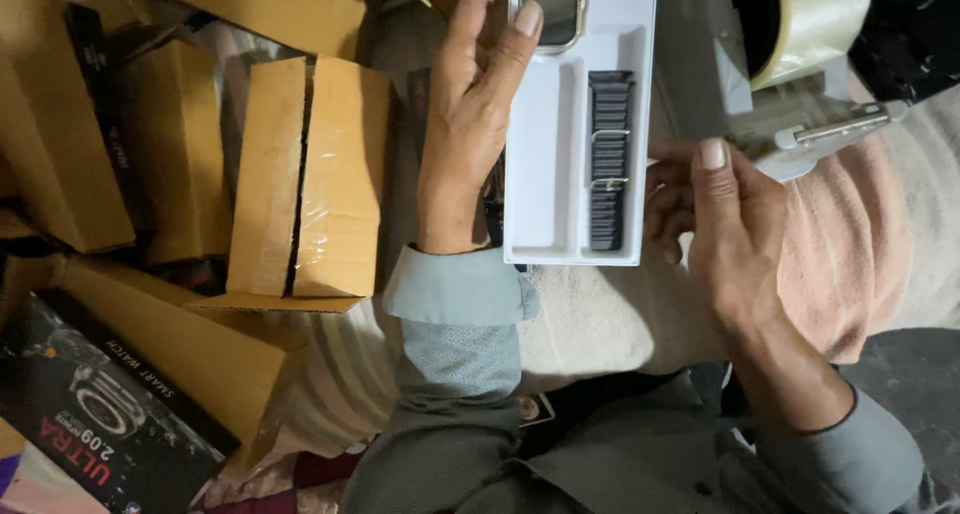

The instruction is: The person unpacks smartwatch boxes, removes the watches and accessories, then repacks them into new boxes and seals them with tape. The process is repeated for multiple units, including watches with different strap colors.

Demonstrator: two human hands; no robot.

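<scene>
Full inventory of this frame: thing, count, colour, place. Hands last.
white tray: 1, white, top centre, held between both hands
watch body: 1, dark face with pale gold rim, top slot of the tray
strap: 1, black, right slot of the tray
cardboard boxes: several, tan, left half
black product box: 1, black, bottom left
tape roll: 1, clear-tan, top right on a dispenser
cloth: 1, peach-pink, right
left hand: grip on the tray's left edge
right hand: at the tray's right edge
</scene>
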